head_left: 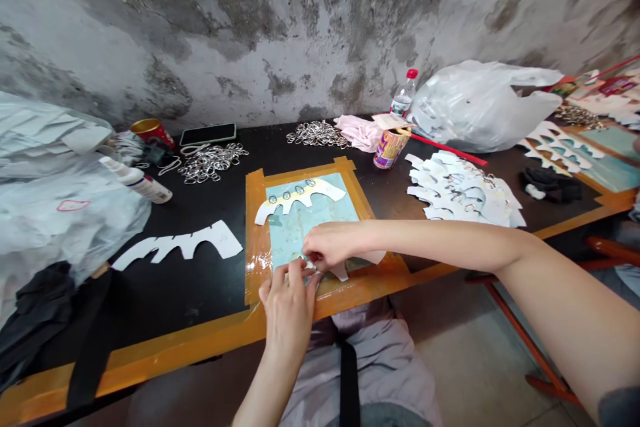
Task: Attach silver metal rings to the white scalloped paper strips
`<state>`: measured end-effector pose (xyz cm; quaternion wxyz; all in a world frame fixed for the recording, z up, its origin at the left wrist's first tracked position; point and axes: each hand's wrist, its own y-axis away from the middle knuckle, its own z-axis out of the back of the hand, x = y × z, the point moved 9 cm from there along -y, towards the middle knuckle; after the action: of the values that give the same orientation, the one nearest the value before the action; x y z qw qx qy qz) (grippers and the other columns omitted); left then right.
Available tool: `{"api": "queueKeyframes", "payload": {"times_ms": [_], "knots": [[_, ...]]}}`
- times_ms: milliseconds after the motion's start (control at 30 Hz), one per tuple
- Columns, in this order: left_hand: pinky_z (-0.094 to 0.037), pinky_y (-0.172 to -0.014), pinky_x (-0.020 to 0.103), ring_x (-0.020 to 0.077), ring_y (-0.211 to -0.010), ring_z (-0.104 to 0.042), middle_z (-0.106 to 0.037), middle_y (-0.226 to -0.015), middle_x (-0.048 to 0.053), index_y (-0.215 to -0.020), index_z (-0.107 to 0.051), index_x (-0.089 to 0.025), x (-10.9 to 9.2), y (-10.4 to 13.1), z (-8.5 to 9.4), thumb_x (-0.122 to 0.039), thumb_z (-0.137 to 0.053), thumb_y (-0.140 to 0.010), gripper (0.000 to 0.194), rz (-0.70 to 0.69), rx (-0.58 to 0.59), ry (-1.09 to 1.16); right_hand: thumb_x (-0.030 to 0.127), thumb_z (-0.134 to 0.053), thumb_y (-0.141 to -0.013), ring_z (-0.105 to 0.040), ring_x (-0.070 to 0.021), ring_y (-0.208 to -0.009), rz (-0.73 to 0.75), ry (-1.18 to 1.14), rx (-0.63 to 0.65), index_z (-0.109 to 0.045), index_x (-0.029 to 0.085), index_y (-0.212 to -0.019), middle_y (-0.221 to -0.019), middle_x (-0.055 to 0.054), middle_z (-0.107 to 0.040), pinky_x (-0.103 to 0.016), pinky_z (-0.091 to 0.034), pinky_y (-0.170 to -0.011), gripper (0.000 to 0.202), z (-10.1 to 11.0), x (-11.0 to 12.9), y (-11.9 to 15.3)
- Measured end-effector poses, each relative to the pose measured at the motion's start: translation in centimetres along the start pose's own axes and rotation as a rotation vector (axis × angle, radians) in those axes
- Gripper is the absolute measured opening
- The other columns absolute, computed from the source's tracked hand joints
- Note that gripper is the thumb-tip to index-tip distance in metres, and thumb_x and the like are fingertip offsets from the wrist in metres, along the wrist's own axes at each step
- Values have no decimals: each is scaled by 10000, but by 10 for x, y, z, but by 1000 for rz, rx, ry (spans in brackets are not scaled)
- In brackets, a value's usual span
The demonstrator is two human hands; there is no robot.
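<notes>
My left hand (289,300) and my right hand (330,245) meet at the near edge of a pale green mat (290,230) taped down with orange tape. Both pinch a white toothed cutout (343,268) there, with a small metal ring between the fingertips. Most of this cutout is hidden under my right hand. A second white toothed cutout (300,197) with metal rings fitted on it lies at the far end of the mat. A third one (180,245), without rings, lies flat on the black table left of the mat.
Piles of loose metal rings (210,161) (317,134) lie at the back, with a phone (207,134), a gold-rimmed can (150,129), a printed cup (389,147) and a bottle (403,95). A heap of finished cutouts (463,190) and a white plastic bag (477,103) are right. Plastic sheeting (55,180) covers the left.
</notes>
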<state>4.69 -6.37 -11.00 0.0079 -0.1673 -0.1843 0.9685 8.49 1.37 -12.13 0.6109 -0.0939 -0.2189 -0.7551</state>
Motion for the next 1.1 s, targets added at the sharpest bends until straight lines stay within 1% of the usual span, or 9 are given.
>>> {"api": "queueKeyframes", "payload": {"times_ms": [100,233,367,433,567,733,800,900,1100], "knots": [[-354,-771,366,248,-887,-640,-703,-893,72,-991,-549,-183,4,1,-3,-284,-555,-909,130,29,28,-25,258,-619,-846,-485,-117,-586,91,81,-17,-620,141,-765,-723,-18,-620,-252,-275,-505,143,-2,12,2],[-362,-780,376,254,-889,-642,-692,-876,80,-1015,-555,-181,6,0,-6,-273,-542,-912,138,34,52,-35,144,-506,-931,-552,-150,-698,237,376,-48,-609,121,-873,-853,-60,-631,-273,-286,-514,121,-11,27,21],[-352,-793,381,245,-916,-640,-715,-908,77,-1022,-570,-194,5,-1,-6,-264,-547,-914,131,-4,52,-31,128,-461,-954,-570,-158,-746,263,436,-49,-597,141,-881,-859,-50,-629,-271,-330,-545,155,-20,21,34],[-345,-798,384,244,-918,-639,-726,-888,74,-1015,-572,-192,3,-2,-4,-262,-547,-916,123,-27,50,-22,152,-484,-944,-565,-151,-721,240,398,-66,-597,148,-856,-837,-39,-633,-267,-318,-544,143,-20,15,34],[-345,-802,386,253,-913,-641,-730,-839,67,-1032,-570,-173,1,-7,-1,-290,-587,-896,180,-36,50,-12,206,-560,-878,-537,-130,-613,110,303,-129,-603,156,-789,-768,-15,-647,-270,-218,-490,111,-16,3,29],[-343,-771,376,249,-867,-646,-716,-796,67,-1036,-595,-167,-2,-9,-2,-257,-565,-899,166,-57,50,-19,233,-562,-858,-528,-130,-575,15,253,-173,-603,157,-773,-714,-17,-645,-284,-169,-479,121,-19,4,29],[-334,-755,365,234,-860,-642,-706,-769,55,-970,-622,-185,-5,-9,-2,-222,-536,-912,110,-85,54,-9,242,-552,-871,-536,-138,-591,-13,258,-188,-602,155,-788,-717,-25,-644,-286,-178,-482,130,-21,4,31],[-315,-737,352,207,-837,-629,-678,-704,25,-843,-651,-209,-10,-8,-5,-182,-492,-935,185,-140,100,18,253,-541,-889,-558,-147,-633,-40,256,-209,-601,157,-810,-751,-32,-650,-279,-216,-489,138,-24,3,35],[-289,-706,343,191,-796,-610,-657,-671,-1,-841,-677,-217,-14,-8,-9,-166,-499,-932,206,-216,140,16,261,-485,-957,-584,-165,-696,-137,273,-273,-614,156,-870,-790,-45,-643,-275,-341,-568,188,-30,6,47]]}}
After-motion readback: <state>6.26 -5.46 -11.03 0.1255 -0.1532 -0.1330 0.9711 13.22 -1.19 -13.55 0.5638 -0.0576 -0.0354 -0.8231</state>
